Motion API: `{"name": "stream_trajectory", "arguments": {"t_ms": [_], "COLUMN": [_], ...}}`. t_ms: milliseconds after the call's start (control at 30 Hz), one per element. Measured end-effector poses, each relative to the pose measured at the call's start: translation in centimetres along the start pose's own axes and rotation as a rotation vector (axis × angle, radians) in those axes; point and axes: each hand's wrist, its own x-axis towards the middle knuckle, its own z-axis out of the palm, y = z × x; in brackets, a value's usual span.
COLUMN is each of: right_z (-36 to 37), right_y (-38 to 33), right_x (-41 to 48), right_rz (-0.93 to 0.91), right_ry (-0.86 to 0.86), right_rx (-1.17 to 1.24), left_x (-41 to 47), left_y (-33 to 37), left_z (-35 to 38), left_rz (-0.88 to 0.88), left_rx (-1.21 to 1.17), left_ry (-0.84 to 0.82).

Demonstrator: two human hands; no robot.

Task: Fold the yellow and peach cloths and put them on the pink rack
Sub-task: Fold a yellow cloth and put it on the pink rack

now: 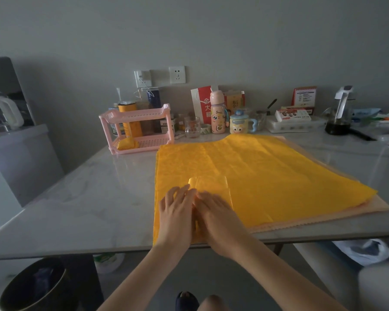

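Observation:
A large yellow cloth [267,173] lies spread flat on the marble table [88,198]. Under it lies a peach cloth [366,206], showing only along the right and near edges. A small folded piece of yellow cloth [211,185] sits on the big cloth near the front. My left hand [176,212] and my right hand [218,215] lie side by side on it with straight fingers, pressing down. The pink rack [137,129] stands at the back left with a folded yellow cloth [127,144] on its lower shelf.
Bottles, a glass [192,127], a pink flask [218,113], a cartoon mug [239,123], boxes and a dark coffee pot [338,122] line the back of the table. A kettle [5,113] stands on a cabinet at the left. A dark bin [32,288] sits on the floor.

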Motion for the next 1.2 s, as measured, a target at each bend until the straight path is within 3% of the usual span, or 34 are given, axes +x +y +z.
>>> {"name": "stream_trajectory", "arguments": {"t_ms": [267, 667, 800, 900, 1067, 1200], "right_z": [0.5, -2.6, -3.2, -4.0, -5.7, -4.1], "right_y": [0.7, 0.9, 1.6, 3.1, 7.3, 8.9], "right_x": [-1.1, 0.6, 1.4, 1.8, 2.8, 4.5], "right_rz": [0.201, 0.236, 0.147, 0.166, 0.398, 0.503], "right_ry": [-0.076, -0.336, -0.222, -0.183, -0.280, -0.131], "right_rx": [-0.170, -0.143, -0.181, -0.018, 0.727, 0.803], "left_x": [0.1, 1.5, 2.6, 3.0, 3.8, 5.6], "left_y": [-0.8, -0.8, -0.7, -1.3, -3.5, -4.9], "left_z": [0.2, -0.1, -0.7, -0.9, -0.6, 0.5], "left_rz": [0.018, -0.082, -0.114, -0.155, -0.188, -0.133], "left_rx": [0.081, -0.004, -0.075, -0.202, -0.470, -0.444], "left_ry": [-0.210, -0.210, -0.264, -0.307, -0.309, -0.225]}}
